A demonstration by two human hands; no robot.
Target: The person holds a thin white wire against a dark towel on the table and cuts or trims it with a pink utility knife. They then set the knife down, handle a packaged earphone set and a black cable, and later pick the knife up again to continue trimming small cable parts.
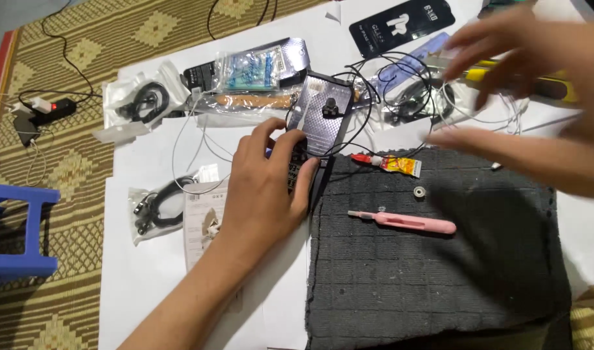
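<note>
My left hand (267,188) lies over the lower end of a flat black device (319,116), fingers curled around its edge. The device rests slanted on the white sheet (148,272), with thin black wires looping over its top. My right hand (536,91) is blurred at the upper right, fingers spread and holding nothing. It hovers above tangled white and black cables (413,97) and a yellow and black tool (549,83). A pink craft knife (407,222), a small glue tube (394,164) and a tiny metal ring (419,192) lie on the dark grey mat (439,285).
Bagged black cables (157,207) and another bag (144,100) lie at the left, beside a paper leaflet (203,223). A black flat package (400,26) sits at the top. On the woven floor mat stand a blue stool (24,227) and a power strip (47,109).
</note>
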